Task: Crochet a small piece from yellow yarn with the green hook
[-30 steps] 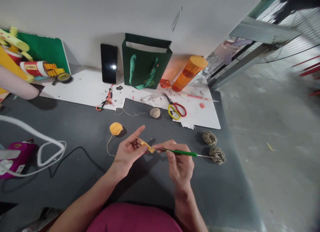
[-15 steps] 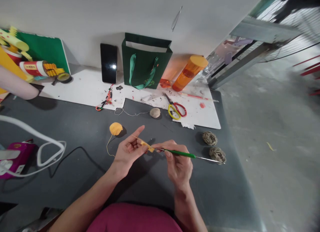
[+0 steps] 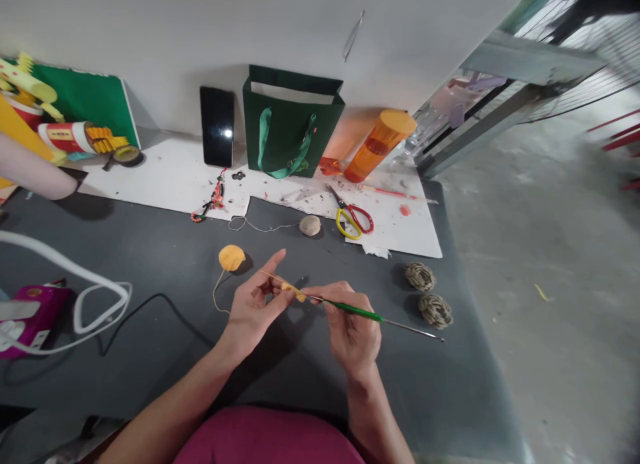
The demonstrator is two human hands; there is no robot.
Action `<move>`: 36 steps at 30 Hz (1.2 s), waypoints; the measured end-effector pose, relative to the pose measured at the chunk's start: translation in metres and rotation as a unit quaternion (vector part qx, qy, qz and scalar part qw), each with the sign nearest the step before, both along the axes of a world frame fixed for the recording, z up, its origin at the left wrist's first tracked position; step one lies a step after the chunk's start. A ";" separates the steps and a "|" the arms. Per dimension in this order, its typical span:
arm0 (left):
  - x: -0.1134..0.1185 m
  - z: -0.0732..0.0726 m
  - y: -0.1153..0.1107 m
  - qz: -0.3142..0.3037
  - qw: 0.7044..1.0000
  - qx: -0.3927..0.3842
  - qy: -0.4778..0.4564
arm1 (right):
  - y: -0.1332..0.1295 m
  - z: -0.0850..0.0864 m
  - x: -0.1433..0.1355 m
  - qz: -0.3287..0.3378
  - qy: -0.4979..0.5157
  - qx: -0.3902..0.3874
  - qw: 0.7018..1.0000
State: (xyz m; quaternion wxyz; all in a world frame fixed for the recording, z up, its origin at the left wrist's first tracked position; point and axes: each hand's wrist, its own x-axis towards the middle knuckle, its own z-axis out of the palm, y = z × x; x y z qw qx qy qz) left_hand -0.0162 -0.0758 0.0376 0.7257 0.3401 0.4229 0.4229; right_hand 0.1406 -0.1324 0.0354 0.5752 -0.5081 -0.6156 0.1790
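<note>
Between the thumb and fingers of my left hand is pinched a small yellow crochet piece, with the index finger stretched out and yarn running over it. My right hand grips a crochet hook with a green handle and metal ends. The hook's left tip meets the crochet piece, though the exact stitch is too small to make out. Its other end points right, over the dark table. A yellow yarn ball lies beyond my left hand, its strand leading back toward that hand.
Two grey-green yarn balls lie right of my right hand. Behind are a beige yarn ball, scissors, a green paper bag, a phone and an orange bottle. A white cable curves at left.
My right hand has shifted slightly left and the hook has tilted, its free right end now lower and clear of the grey-green ball. The crochet piece has turned a little in my left fingers.
</note>
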 end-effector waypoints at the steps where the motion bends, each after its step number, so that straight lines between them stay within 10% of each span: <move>1: 0.000 0.000 0.000 0.002 1.000 0.008 0.010 | 0.000 -0.001 0.000 -0.001 -0.003 0.001 1.000; 19: 0.003 0.001 -0.004 -0.031 0.988 -0.071 -0.130 | 0.002 0.000 -0.010 -0.035 -0.089 0.069 0.993; 31: 0.003 0.003 -0.002 -0.056 0.964 -0.171 -0.194 | -0.009 -0.013 -0.015 -0.151 0.089 -0.032 0.984; 36: 0.002 0.002 -0.002 -0.070 0.963 -0.169 -0.196 | -0.002 -0.013 -0.015 -0.057 0.244 -0.094 0.963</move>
